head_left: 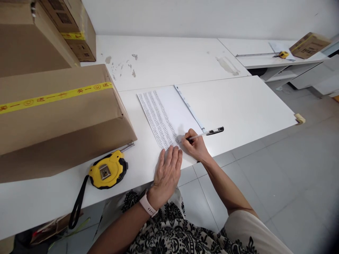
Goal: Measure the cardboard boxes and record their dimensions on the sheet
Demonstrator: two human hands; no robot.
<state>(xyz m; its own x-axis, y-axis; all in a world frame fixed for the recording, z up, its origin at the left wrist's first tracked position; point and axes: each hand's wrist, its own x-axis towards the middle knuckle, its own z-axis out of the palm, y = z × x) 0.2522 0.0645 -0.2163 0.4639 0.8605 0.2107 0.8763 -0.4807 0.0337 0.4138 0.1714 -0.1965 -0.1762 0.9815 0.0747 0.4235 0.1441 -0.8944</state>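
Observation:
A sheet of paper (176, 109) lies on the white table, its left part filled with columns of small dark handwriting. My right hand (194, 145) grips a pen (215, 131) with a clear barrel and black cap end; its tip is at the paper near the last column's lower end. Flat over the sheet's bottom edge rests my left hand (168, 169), fingers stretched out, a pale band on the wrist. Left of that hand, a yellow and black tape measure (109, 170) sits near the table's front edge, its black strap hanging over.
A large taped cardboard box (58, 113) fills the table's left side, with another box (79, 28) behind it. The white table (243, 102) has a padded corner (299, 119). On a farther table are a small box (308, 45) and a yellow tape measure (283, 54).

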